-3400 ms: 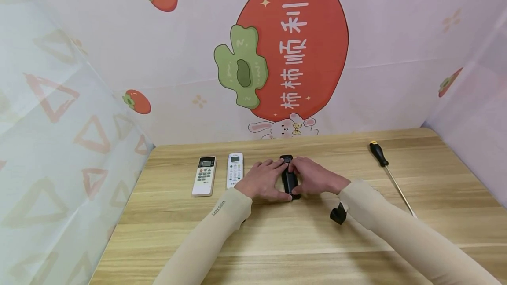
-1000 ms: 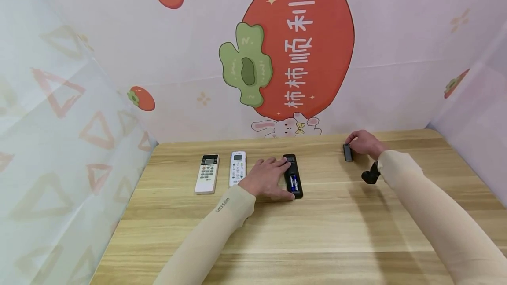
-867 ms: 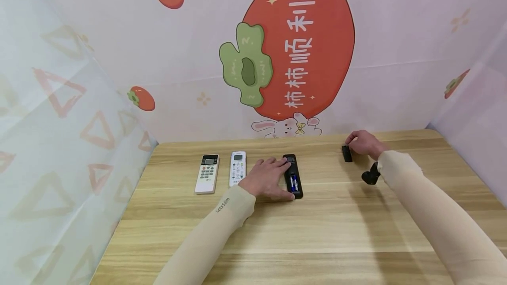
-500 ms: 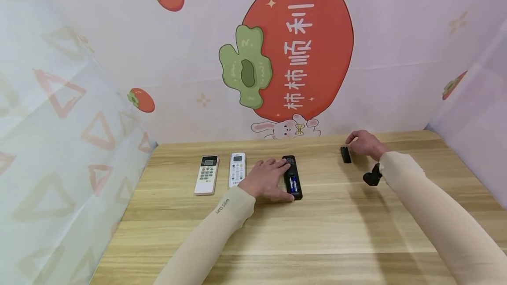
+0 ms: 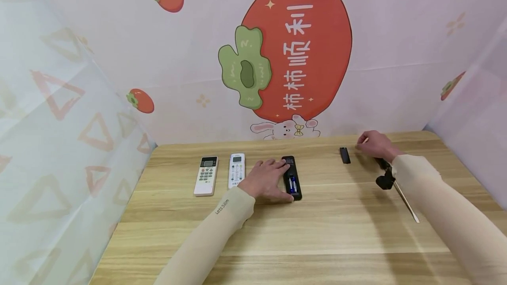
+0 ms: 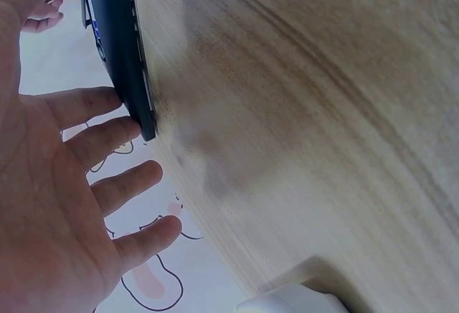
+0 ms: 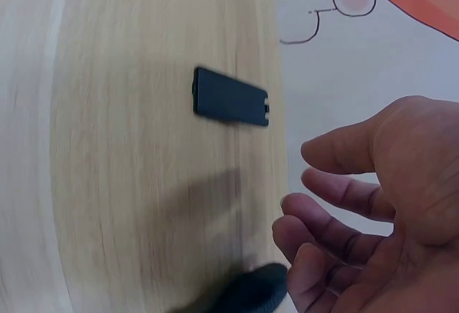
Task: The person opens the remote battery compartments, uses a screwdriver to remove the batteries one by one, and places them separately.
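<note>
The left hand [image 5: 265, 179] lies with fingers spread and mostly straight, its fingertips and thumb touching the black remote [image 5: 291, 171] on the table [image 5: 301, 241]; the right hand [image 5: 376, 145] holds nothing, its fingers loosely bent with the thumb apart from them. In the remote's bay show blue batteries [image 5: 292, 184]. Just left of the right hand, apart from it, lies the small black cover [image 5: 345, 155]; half a second ago that hand was right at the cover, and in the earliest view the cover was on the remote. A screwdriver [image 5: 382, 163] lies partly hidden under the right wrist, its tip now visible. Beyond the left hand lie two white remotes [image 5: 206, 176].
</note>
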Tool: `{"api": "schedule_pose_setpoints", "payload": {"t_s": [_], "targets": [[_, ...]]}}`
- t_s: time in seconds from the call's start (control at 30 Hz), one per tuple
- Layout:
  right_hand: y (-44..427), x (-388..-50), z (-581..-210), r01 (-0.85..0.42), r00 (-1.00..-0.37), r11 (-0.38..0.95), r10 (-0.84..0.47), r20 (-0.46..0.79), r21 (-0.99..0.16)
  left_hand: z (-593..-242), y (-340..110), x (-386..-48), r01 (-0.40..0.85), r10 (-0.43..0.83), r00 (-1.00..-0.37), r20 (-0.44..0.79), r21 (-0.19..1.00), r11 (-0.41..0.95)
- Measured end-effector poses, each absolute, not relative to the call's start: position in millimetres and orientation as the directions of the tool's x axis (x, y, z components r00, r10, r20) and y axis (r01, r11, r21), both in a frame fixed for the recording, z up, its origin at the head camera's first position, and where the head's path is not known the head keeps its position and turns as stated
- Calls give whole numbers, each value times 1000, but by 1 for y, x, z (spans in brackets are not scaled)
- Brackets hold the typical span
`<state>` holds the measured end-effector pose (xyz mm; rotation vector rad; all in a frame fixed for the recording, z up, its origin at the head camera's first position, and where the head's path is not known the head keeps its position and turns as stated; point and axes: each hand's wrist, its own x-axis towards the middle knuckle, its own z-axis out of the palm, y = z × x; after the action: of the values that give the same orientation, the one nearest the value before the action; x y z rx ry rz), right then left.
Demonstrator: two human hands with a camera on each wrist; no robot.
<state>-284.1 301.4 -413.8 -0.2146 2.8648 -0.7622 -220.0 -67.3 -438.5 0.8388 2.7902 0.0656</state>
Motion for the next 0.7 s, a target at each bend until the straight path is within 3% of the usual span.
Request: {"api": "schedule_pose_setpoints", "payload": {"t_s": [0.27,0.47,0.7], "targets": [[323,-278,-411,-62,-979,914,-134,-152,-402,-438,-67,-220,536,547,-812,-204,112,837],[335,-274,-420,-29,-974,919,-115,-197,-393,-438,-67,-220,534,545,-812,-209,113,838],[341,-269,-422,24,-945,937,-93,-315,-349,-438,-67,-219,534,547,-811,-209,119,837]]}}
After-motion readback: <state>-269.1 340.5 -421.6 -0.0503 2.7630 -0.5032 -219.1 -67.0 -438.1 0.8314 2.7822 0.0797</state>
